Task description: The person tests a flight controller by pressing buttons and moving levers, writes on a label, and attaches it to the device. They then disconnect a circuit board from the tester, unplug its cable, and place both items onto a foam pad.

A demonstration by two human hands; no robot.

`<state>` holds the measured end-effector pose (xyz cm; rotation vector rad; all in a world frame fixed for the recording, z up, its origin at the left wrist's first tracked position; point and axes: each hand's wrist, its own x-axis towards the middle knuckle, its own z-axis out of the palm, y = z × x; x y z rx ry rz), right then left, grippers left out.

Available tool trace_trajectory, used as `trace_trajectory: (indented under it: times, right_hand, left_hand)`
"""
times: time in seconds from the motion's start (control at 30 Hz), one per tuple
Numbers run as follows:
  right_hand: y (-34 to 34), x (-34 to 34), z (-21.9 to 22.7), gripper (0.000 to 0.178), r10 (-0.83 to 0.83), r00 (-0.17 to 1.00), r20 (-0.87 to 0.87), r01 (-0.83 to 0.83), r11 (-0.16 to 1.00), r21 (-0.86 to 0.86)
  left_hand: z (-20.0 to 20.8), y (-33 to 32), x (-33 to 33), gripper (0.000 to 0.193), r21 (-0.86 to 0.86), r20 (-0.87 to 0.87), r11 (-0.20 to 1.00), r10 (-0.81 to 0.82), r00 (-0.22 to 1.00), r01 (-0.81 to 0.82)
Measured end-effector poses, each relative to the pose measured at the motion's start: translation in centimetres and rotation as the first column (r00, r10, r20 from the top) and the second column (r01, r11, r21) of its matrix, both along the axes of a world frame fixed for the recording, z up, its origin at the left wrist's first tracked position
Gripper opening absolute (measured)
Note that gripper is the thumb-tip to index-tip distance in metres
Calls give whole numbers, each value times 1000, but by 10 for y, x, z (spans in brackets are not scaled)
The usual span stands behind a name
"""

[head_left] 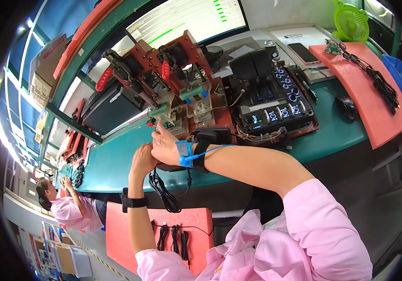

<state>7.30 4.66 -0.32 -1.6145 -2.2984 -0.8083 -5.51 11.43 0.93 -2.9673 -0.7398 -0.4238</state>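
My left hand point(142, 160) and my right hand point(164, 145) meet at the front of a red test fixture point(194, 61) on the green bench. Both hands have curled fingers; whatever lies between them is hidden. One right finger points up toward the lower plate of the left clamp station point(163, 112). Below the hands, a coiled black cable point(164, 193) hangs over the bench edge, and its upper end is out of sight. A blue wrist strap point(184, 153) with a blue cord circles my right wrist. Each wrist also wears a black band.
Right of the fixture stands a black control panel point(276, 112) with lit knobs and a lever. Beyond it are a mouse point(346, 107), a phone point(303, 53) and cables on red foam point(369, 93). More cables lie on foam point(116, 225) below. A co-worker point(72, 206) works at left.
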Motion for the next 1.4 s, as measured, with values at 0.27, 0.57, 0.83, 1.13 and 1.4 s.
trace_trajectory:
  times: [0.27, 0.57, 0.83, 1.13, 1.4]
  right_hand:
    - [15, -7, -6, 14, 36, 991, -128, -35, 999, 7]
    - [13, -13, -5, 16, 2, 996, -91, -2, 1000, -5]
    - [8, -19, -15, 19, -134, 989, 64, 124, 982, 142]
    - [3, -11, -12, 15, 62, 991, -117, -54, 996, 65]
    - [-23, -17, 4, 17, -24, 995, -101, 20, 999, -40]
  left_hand:
    - [-13, -2, -9, 14, 17, 116, 980, 194, 974, -198]
    - [-1, -14, -13, 12, -134, 205, 959, 275, 939, -251]
    - [-1, -18, -14, 9, -157, 222, 961, 258, 940, -227]
    - [-6, -27, -11, 29, -133, 316, 988, 112, 942, -73]
    - [-7, -41, -12, 30, 73, 190, 997, 17, 982, -31]
